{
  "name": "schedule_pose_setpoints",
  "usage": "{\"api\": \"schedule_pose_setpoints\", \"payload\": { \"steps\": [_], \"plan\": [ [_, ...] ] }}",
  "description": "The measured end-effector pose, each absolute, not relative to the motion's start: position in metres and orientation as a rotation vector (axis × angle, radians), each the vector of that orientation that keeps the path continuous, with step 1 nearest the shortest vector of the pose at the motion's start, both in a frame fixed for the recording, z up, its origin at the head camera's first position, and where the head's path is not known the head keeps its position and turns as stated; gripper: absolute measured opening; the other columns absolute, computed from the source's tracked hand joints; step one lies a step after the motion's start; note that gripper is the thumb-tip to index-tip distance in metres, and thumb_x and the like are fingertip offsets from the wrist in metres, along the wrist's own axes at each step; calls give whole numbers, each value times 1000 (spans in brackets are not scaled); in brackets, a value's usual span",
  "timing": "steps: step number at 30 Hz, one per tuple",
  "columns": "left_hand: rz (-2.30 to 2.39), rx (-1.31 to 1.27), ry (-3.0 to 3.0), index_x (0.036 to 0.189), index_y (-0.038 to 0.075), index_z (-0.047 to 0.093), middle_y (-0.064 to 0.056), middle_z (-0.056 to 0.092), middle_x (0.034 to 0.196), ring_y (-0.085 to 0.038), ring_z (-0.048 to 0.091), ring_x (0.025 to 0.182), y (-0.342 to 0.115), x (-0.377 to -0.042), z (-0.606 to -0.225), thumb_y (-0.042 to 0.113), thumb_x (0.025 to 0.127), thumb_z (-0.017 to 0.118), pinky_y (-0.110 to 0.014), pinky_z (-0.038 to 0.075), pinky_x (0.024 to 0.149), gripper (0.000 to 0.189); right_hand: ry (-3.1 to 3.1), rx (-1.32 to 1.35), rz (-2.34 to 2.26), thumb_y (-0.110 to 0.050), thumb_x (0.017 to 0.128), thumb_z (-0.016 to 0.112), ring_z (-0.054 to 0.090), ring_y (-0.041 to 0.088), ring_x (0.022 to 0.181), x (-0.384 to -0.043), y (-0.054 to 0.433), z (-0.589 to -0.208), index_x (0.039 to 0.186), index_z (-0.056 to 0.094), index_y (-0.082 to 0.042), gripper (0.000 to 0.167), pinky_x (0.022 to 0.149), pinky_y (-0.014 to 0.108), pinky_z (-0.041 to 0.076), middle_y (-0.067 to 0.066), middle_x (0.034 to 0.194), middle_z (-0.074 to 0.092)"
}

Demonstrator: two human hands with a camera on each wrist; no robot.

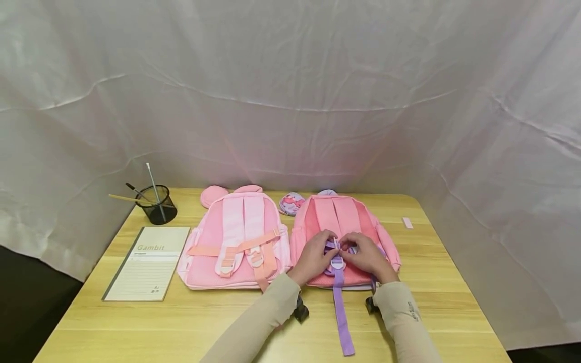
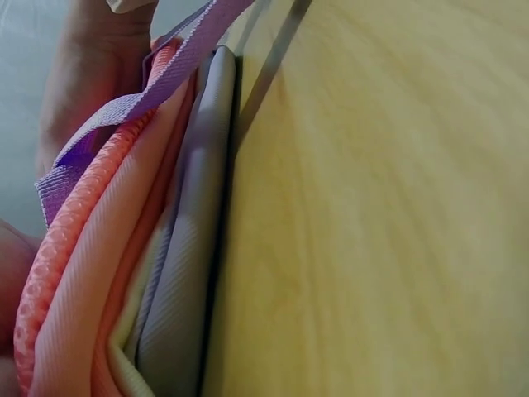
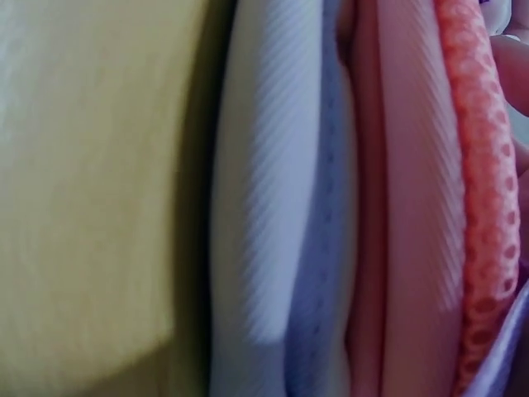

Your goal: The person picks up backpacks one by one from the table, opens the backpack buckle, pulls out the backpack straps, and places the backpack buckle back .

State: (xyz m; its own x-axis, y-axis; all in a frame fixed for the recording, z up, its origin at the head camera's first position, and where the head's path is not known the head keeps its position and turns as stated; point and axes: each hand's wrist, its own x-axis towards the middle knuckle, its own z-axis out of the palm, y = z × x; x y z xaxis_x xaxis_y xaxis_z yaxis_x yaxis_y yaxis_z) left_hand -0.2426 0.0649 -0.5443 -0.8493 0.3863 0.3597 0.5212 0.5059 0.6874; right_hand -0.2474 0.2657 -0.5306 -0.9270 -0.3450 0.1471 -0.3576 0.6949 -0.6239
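A coral-pink backpack (image 1: 386, 237) lies straps-up on the table. Over its lower back, my left hand (image 1: 313, 258) and right hand (image 1: 366, 254) meet, fingertips pinching a small white buckle piece with purple webbing; the fingers partly hide it. Just below them sits a white strap adjuster (image 1: 337, 262). From it a purple strap (image 1: 341, 312) runs down onto the table. In the left wrist view, purple webbing (image 2: 178, 78) crosses the bag's mesh edge (image 2: 78, 215). The right wrist view is filled mostly by the bag's layered side (image 3: 417, 207).
Left of it lies a light-pink backpack (image 1: 206, 269) with orange straps (image 1: 204, 250). A notebook (image 1: 152, 275) and a black mesh pen holder (image 1: 162, 214) stand further left. A small round patterned pouch (image 1: 292, 203) is behind the bags; a small pale-pink piece (image 1: 407, 223) lies at right.
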Motion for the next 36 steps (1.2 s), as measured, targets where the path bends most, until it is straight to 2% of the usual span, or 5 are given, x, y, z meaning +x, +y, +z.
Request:
{"api": "schedule_pose_setpoints", "payload": {
  "steps": [9,18,36],
  "plan": [
    [-1339,-753,-2549,124,8,59,-8,67,115,-19,64,107,65,-241,-543,14,99,70,-35,53,97,28,-2865,588,1055,-13,87,77,58,13,87,-249,266,-532,94,70,-19,11,84,34,49,-6,86,63],
    [-1316,-772,-2571,123,10,60,-6,67,112,-17,64,104,66,-242,-543,14,99,70,-33,53,95,27,-2855,595,1109,-20,88,80,62,12,88,-249,266,-532,101,73,-18,15,85,33,51,-6,89,69],
    [-1361,-712,-2545,125,9,59,-8,66,117,-20,65,109,65,-238,-543,14,100,69,-36,54,98,28,-2876,521,1039,-20,88,77,60,12,87,-250,266,-534,95,73,-18,9,86,37,51,-9,84,66]
  ]
}}
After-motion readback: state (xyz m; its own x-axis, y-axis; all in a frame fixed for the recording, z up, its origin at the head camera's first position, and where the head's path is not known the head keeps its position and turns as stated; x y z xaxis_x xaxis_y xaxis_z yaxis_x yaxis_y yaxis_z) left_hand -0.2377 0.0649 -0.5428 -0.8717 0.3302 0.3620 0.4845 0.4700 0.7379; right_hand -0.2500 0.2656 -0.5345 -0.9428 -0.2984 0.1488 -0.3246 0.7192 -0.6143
